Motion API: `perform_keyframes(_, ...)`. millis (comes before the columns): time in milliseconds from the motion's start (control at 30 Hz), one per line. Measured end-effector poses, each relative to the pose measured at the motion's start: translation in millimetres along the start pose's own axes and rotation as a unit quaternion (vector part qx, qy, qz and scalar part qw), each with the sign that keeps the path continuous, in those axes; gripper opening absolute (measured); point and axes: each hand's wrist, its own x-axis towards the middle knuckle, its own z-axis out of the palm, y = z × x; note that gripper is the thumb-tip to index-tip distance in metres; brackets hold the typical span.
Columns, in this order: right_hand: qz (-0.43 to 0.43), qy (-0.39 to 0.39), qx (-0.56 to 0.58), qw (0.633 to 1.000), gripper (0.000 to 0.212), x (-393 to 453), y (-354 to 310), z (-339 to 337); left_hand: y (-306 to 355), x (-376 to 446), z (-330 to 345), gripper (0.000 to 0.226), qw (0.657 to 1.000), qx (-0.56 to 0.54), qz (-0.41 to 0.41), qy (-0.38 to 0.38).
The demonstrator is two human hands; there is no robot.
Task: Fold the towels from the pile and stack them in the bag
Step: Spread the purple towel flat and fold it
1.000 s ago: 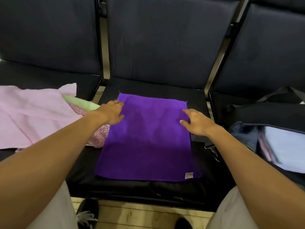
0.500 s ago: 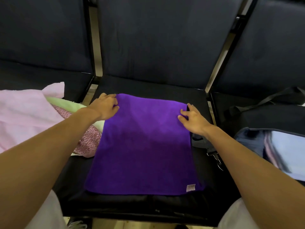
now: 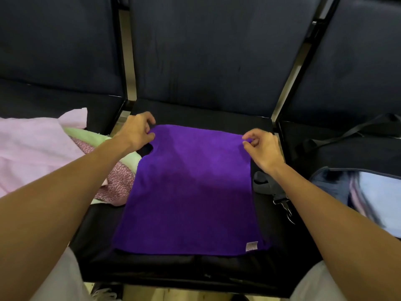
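Purple towel: the purple towel (image 3: 191,192) lies flat on the middle seat (image 3: 195,270), in the centre of the frame. Its two far corners are lifted a little by the hands.
Left hand: the left hand (image 3: 136,132) pinches the far left corner of the towel between thumb and curled fingers, in the upper middle of the frame.
Right hand: the right hand (image 3: 263,146) pinches the far right corner in the same way.
Pile: at the left edge of the frame lies the pile, with a pale pink towel (image 3: 32,153) on top, a light green towel (image 3: 86,134) under it and a pink patterned towel (image 3: 117,183) at the bottom. The patterned one touches the left edge of the purple towel. The left forearm passes over part of this pile.
Bag: the dark bag (image 3: 355,157) stands on the right seat, at the right edge of the frame. Its mouth is open and light blue folded cloth (image 3: 379,198) shows inside.
Strap: a dark strap with a metal clip (image 3: 286,208) lies just right of the towel, partly hidden under the right forearm.
Label: a small pale label (image 3: 251,246) sits at the near right corner of the towel. Its writing is too small to read.
Surface: dark padded seats in a row, with dark backrests (image 3: 206,51) filling the top of the frame.
Room: a strip of light wooden floor (image 3: 173,295) shows at the bottom edge.
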Motion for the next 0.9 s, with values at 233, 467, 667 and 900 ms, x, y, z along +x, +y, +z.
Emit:
perform_keyframes(233,0.027,-0.002,0.039,0.999,0.016,-11,-3,-14,2,-14,-26,0.015,0.996,0.056,0.059,0.02)
perform_keyframes(467,0.066,-0.006,0.116,0.991,0.01,-35,-12,-35,16,-45,-44,0.014,0.998,-0.053,0.027,0.03)
perform_keyframes(667,0.057,-0.106,0.062,0.991,0.019,-66,-20,-51,19,-83,-53,0.012,0.998,-0.03,0.047,-0.042)
perform_keyframes(900,0.045,-0.145,0.045,0.987,0.012,-110,-26,-58,17,-126,-54,0.014,0.998,-0.04,0.008,-0.038)
